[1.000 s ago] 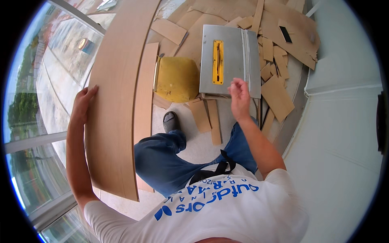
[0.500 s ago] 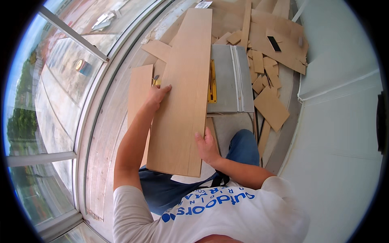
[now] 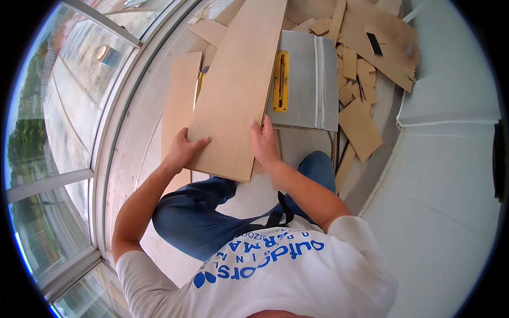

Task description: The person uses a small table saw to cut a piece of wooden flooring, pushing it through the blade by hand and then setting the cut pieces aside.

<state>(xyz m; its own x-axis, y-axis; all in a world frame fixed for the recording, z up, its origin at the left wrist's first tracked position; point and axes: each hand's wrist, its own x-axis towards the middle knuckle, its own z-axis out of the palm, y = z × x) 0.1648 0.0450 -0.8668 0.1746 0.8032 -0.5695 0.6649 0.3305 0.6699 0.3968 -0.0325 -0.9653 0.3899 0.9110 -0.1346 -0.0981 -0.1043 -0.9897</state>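
Head view: the board [image 3: 236, 95] is stretching from just left of centre toward 12 o'clock, both hands holding its near end. The left hand [image 3: 182, 149] is gripping the left edge, its thumb lying on top; the other fingers are hiding underneath, so I cannot tell their spread. The right hand [image 3: 265, 144] is pinching the right edge between thumb and fingers. At 1 o'clock the saw [image 3: 303, 108] is showing a yellow insert [image 3: 285, 79], the board covering its left side from view. Offcuts [image 3: 360, 129] are littering the floor [image 3: 249, 204] around 2 o'clock; a second board [image 3: 181, 93] is lying near 10 o'clock.
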